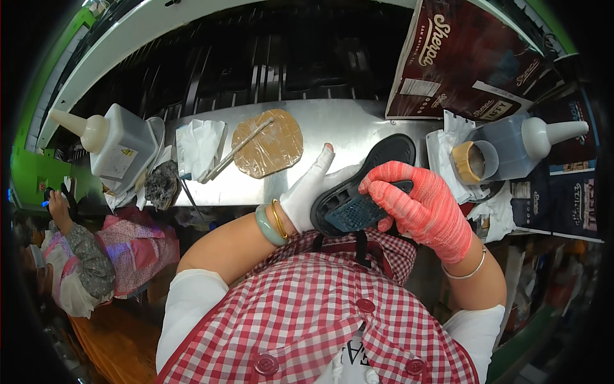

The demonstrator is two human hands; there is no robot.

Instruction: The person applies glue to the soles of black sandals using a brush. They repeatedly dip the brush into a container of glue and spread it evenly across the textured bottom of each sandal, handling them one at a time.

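Gripping a black shoe sole point(361, 189) at frame centre, the left hand point(310, 192) and right hand point(425, 208) both clasp it; squeeze bottles point(118, 144) flank, perhaps glue.

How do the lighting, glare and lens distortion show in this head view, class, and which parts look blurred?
Head view: bright overhead light puts a pale glare on the steel table; the fisheye bends its edges and darkens the corners to black; the left hand, right hand and black shoe sole are sharp at centre; the person at the left edge looks soft and stretched.
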